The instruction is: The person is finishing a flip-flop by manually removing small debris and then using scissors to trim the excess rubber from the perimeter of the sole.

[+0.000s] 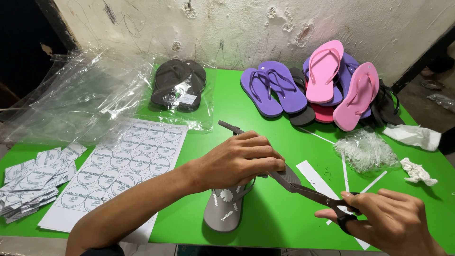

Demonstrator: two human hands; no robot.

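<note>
The left hand (241, 161) is closed over a grey flip-flop (226, 208) at the near centre of the green surface (265, 223), pressing down on its upper part; the sole's near end, with a white tread pattern, shows below the palm. The right hand (391, 220) has its fingers through the loops of a pair of scissors (308, 189) and grips them firmly. The blades run from near right toward far left and meet the flip-flop directly under the left fingertips, so the flip-flop lies to the left of the right grip, along the scissors' line. The flip-flop's long axis runs roughly near to far, with a dark strap end projecting at the far side of the left hand. The left hand is the nearer one to the flip-flop, being in contact with it. White paper strips (315, 178) lie just beside the blades. A sheet of round labels (128, 161) and a stack of cut labels (33, 182) lie at the left, clear bags (80, 99) far left, a bagged dark pair (179, 85) at the far centre, and a pile of purple and pink flip-flops (322, 85) far right.
</note>
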